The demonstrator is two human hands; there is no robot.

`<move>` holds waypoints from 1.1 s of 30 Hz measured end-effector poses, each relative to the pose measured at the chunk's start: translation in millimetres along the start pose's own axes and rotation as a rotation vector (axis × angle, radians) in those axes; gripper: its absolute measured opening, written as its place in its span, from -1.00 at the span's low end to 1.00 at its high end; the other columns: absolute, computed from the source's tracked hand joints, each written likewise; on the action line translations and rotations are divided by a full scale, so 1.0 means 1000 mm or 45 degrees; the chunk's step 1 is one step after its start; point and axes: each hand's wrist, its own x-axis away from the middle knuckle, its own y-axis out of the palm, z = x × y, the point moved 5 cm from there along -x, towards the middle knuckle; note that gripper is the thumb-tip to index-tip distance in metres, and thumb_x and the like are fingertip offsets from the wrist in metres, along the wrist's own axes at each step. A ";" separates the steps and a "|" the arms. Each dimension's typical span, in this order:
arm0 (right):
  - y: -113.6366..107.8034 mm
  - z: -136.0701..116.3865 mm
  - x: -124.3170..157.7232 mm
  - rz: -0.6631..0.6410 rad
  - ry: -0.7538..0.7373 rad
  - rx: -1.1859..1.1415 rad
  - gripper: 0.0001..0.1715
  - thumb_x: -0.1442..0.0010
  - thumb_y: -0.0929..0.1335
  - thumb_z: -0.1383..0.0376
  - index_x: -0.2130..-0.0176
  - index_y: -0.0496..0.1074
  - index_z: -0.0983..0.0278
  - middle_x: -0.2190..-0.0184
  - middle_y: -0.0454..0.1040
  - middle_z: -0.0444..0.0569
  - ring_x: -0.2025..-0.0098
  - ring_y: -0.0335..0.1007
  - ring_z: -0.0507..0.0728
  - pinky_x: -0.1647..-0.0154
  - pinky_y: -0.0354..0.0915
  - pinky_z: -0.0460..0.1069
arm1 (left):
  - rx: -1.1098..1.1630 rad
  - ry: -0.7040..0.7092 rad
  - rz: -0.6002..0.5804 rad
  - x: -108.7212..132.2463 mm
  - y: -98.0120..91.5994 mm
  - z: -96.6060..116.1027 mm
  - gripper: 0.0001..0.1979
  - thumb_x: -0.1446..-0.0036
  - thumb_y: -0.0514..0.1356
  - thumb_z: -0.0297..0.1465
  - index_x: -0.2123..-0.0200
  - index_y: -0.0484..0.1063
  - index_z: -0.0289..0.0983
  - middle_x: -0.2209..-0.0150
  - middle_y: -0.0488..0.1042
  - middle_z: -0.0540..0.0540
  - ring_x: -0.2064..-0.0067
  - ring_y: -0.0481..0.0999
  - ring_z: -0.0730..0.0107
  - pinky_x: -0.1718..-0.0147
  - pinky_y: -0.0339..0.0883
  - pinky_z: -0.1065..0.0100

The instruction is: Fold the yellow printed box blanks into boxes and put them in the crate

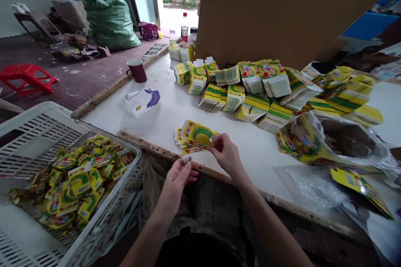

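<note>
Two pinches: yellow packet (199,133); indistinct white piece (186,159)

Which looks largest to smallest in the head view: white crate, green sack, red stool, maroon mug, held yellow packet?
1. white crate, though it is nearest the camera, so unsure
2. green sack
3. red stool
4. maroon mug and the yellow packet in the right hand look alike; the packet is nearer, so unranked

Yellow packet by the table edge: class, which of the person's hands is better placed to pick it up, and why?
Right, most likely. The right hand has its fingers pinching the yellow packet, while the left hand sits back from the table, pinching a small white piece.
</note>
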 end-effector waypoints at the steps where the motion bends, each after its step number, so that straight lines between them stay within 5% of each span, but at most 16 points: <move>1: -0.003 -0.008 0.005 -0.022 -0.010 -0.058 -0.82 -0.11 0.36 0.28 0.33 0.22 0.21 0.45 0.40 -0.14 0.46 0.31 0.06 0.42 0.28 -0.05 | 0.011 0.067 -0.001 0.000 0.002 0.002 -0.53 -0.01 0.34 -0.16 0.06 0.42 -0.28 0.10 0.52 -0.19 0.15 0.53 0.31 0.20 0.43 0.33; 4: 0.004 -0.041 0.028 -0.329 -0.087 -0.361 -0.81 -0.08 0.39 0.33 0.44 0.25 0.21 0.50 0.37 -0.18 0.48 0.25 0.03 0.46 0.23 -0.09 | 0.133 0.336 0.011 0.002 0.010 0.018 -0.47 0.04 0.31 -0.03 0.08 0.42 -0.22 0.02 0.48 -0.19 -0.04 0.46 0.11 0.01 0.38 0.16; 7: 0.015 -0.069 0.053 -0.505 -0.085 -0.694 -0.77 -0.08 0.41 0.33 0.48 0.25 0.23 0.53 0.32 -0.20 0.47 0.21 0.02 0.44 0.20 -0.10 | 0.271 0.471 0.016 0.005 0.020 0.037 -0.55 -0.02 0.20 0.03 0.20 0.42 -0.20 0.23 0.49 -0.13 0.08 0.50 0.12 0.07 0.40 0.14; 12: 0.024 -0.085 0.068 -0.439 -0.083 -0.916 -0.71 -0.02 0.50 0.22 0.39 0.32 0.23 0.42 0.35 -0.15 0.35 0.24 0.06 0.32 0.23 -0.07 | 0.234 0.537 0.244 0.009 0.018 0.053 -0.57 -0.15 0.02 0.07 0.39 0.29 -0.18 0.48 0.25 0.02 0.41 0.37 0.40 0.26 0.40 0.32; 15: 0.024 -0.075 0.063 -0.366 -0.003 -0.944 -0.64 0.02 0.52 0.21 0.34 0.31 0.22 0.44 0.33 -0.18 0.40 0.24 0.04 0.38 0.24 -0.09 | 0.054 0.530 0.218 0.010 0.015 0.046 -0.36 -0.05 -0.07 0.26 0.27 0.37 -0.18 0.36 0.39 -0.05 0.30 0.45 0.30 0.21 0.41 0.27; 17: 0.018 -0.066 0.059 -0.289 0.023 -0.952 -0.68 -0.02 0.49 0.21 0.29 0.33 0.21 0.43 0.36 -0.18 0.40 0.29 0.04 0.39 0.27 -0.09 | -0.001 0.564 0.124 0.011 0.011 0.040 -0.32 0.03 0.07 0.25 0.12 0.40 -0.19 0.22 0.47 -0.11 0.17 0.49 0.22 0.14 0.40 0.24; 20: 0.004 -0.059 0.054 -0.216 -0.046 -0.805 -0.85 -0.16 0.40 0.24 0.25 0.40 0.22 0.39 0.47 -0.12 0.38 0.38 0.06 0.36 0.32 -0.06 | -0.101 0.623 0.166 0.012 -0.001 0.037 -0.59 -0.02 0.31 -0.08 0.14 0.46 -0.19 0.22 0.54 -0.06 0.17 0.52 0.28 0.13 0.40 0.31; 23: -0.013 -0.059 0.051 -0.117 -0.197 -0.537 -0.95 -0.22 0.36 0.30 0.30 0.44 0.22 0.44 0.51 -0.13 0.44 0.40 0.05 0.39 0.33 -0.07 | -0.238 0.627 0.214 0.012 -0.011 0.043 -0.78 -0.07 0.32 -0.27 0.21 0.50 -0.22 0.29 0.57 -0.04 0.24 0.54 0.34 0.17 0.42 0.34; 26: -0.033 -0.059 0.048 0.104 -0.388 -0.259 -0.87 -0.23 0.34 0.39 0.23 0.49 0.20 0.36 0.55 -0.11 0.32 0.46 0.09 0.28 0.37 -0.03 | -0.326 0.760 0.143 0.016 -0.015 0.063 -0.55 -0.08 0.31 -0.24 -0.03 0.38 -0.21 0.04 0.53 -0.15 0.04 0.53 0.23 0.01 0.38 0.24; 29: -0.042 -0.068 0.052 0.169 -0.661 0.016 -0.76 -0.24 0.33 0.45 0.17 0.51 0.15 0.27 0.57 -0.09 0.17 0.44 0.12 0.08 0.34 0.04 | -0.643 0.890 0.054 0.021 -0.013 0.082 -0.16 0.10 0.41 -0.14 -0.22 0.17 -0.21 -0.23 0.27 -0.27 -0.26 0.26 0.02 -0.23 0.12 0.07; 31: -0.036 -0.077 0.059 0.052 -0.856 0.091 -0.73 -0.26 0.31 0.45 0.15 0.50 0.12 0.27 0.59 -0.12 0.11 0.43 0.12 -0.14 0.21 0.12 | -1.013 0.771 -0.052 0.020 -0.008 0.080 -0.03 0.29 0.49 -0.16 -0.20 0.19 -0.23 -0.21 0.28 -0.28 -0.26 0.24 -0.09 -0.23 0.11 0.03; 33: -0.027 -0.083 0.066 -0.023 -0.921 0.082 -0.70 -0.26 0.31 0.43 0.08 0.47 0.10 0.15 0.57 -0.12 -0.05 0.37 0.15 -0.33 -0.04 0.19 | -1.254 0.553 -0.225 0.017 -0.002 0.068 -0.15 0.26 0.48 -0.20 -0.12 0.27 -0.22 -0.08 0.42 -0.20 -0.12 0.41 -0.03 -0.10 0.29 0.07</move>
